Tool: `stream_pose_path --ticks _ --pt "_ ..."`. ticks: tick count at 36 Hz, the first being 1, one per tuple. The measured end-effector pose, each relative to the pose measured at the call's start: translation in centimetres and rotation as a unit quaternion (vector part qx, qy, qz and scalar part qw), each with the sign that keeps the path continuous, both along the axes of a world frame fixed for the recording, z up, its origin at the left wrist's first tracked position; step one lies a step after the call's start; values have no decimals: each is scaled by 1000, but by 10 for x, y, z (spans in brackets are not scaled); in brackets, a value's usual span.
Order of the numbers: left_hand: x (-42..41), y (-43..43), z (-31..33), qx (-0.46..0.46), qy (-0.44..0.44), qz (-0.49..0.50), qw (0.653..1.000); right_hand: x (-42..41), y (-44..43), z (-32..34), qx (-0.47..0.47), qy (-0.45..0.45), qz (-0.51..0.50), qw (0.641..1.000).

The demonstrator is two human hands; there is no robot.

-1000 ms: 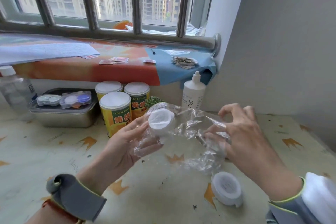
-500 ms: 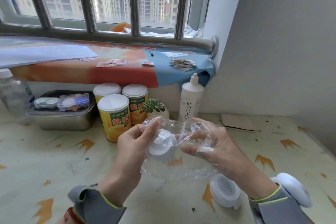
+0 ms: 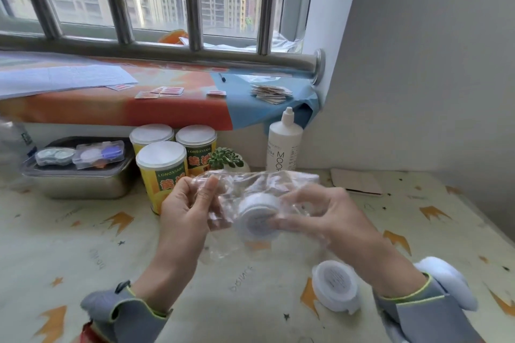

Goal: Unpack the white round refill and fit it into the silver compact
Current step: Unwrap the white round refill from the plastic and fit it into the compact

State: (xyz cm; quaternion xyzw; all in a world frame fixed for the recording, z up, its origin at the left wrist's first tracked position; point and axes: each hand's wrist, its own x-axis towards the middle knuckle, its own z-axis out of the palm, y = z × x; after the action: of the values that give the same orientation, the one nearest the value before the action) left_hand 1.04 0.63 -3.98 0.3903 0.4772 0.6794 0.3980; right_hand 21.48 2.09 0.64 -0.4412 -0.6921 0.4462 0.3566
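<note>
The white round refill (image 3: 257, 217) is still inside a crumpled clear plastic wrapper (image 3: 250, 181), held above the table in the middle of the view. My left hand (image 3: 189, 211) pinches the wrapper's left end. My right hand (image 3: 328, 217) grips the refill through the plastic from the right side. A second white round piece (image 3: 334, 284) lies on the table under my right forearm. A pale rounded object (image 3: 446, 281) sits beside my right sleeve; I cannot tell whether it is the silver compact.
Three yellow cans (image 3: 161, 172), a small succulent pot (image 3: 225, 159) and a white bottle (image 3: 282, 142) stand behind my hands. A steel tray (image 3: 80, 184) with lens cases sits at the left. A flat card (image 3: 356, 181) lies near the grey wall on the right.
The refill has passed from my left fingers to my right hand's grip inside the wrapper. Both hands have come closer together, and my left hand now pinches only the plastic.
</note>
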Motion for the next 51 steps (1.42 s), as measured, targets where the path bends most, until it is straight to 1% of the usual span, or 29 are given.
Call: stream_pose_path --ticks 2,4,7,8,9,11,12,13,15,16,17,18,19,20,21,22,23,25,27,29,31,34,38,42,45,48,51 --pt "-10 0 -5 -27 2 16 1000 12 5 5 -32 55 16 998" --pt "-22 0 -9 -52 23 30 998 24 9 10 -65 115 35 991" --pt "-37 1 -17 -112 101 41 988 46 21 11 -91 215 -6 972" --pt "-42 1 -19 -135 146 54 979 53 26 9 -83 225 -40 970" --pt "-45 2 -21 -153 199 70 965 58 30 5 -69 210 -81 972" --pt "-46 0 -21 -183 317 75 928 64 39 -6 -38 126 -157 979" --pt "-44 -2 -21 -193 386 68 900 66 43 -12 -21 72 -182 980" --pt "-40 -4 -21 -196 464 66 862 67 45 -19 -3 19 -195 981" --pt "-31 -10 -17 -167 610 86 769 65 45 -30 33 -64 -194 978" --pt "-27 -11 -13 -131 655 93 739 64 44 -34 53 -92 -191 976" --pt "-23 -13 -9 -81 671 95 731 62 41 -38 74 -116 -189 972" --pt "-19 -12 -3 -27 666 87 740 60 40 -41 95 -131 -189 968" --pt "-12 -12 5 18 636 62 769 57 39 -42 112 -137 -189 966" --pt "-4 -9 13 43 587 28 808 56 39 -43 122 -137 -187 965" --pt "6 -5 20 35 527 -14 849 54 40 -44 127 -135 -181 966" --pt "15 2 25 5 464 -61 884 53 39 -45 132 -134 -174 967" --pt "25 11 27 -42 410 -107 905 51 39 -45 138 -138 -167 967" --pt "44 29 27 -152 316 -190 917 49 36 -49 149 -144 -156 966" --pt "55 41 21 -241 186 -256 917 47 32 -54 152 -146 -141 967" --pt "62 47 13 -273 54 -319 906 47 31 -60 152 -140 -127 970" --pt "65 47 4 -285 -14 -339 896 45 30 -63 135 -139 -110 975" --pt "69 47 -7 -285 -46 -335 897 48 29 -61 107 -153 -81 979" --pt "70 44 -14 -263 -57 -310 912 50 28 -57 86 -152 -38 984" --pt "73 43 -17 -245 -36 -287 925 47 27 -60 129 -179 -52 974" --pt "73 43 -19 -238 -37 -277 930 45 27 -60 144 -184 -45 971" --pt "73 42 -19 -224 -42 -287 930 43 28 -59 172 -218 -18 960" --pt "73 42 -21 -211 -14 -278 937 40 28 -58 199 -259 -19 945"
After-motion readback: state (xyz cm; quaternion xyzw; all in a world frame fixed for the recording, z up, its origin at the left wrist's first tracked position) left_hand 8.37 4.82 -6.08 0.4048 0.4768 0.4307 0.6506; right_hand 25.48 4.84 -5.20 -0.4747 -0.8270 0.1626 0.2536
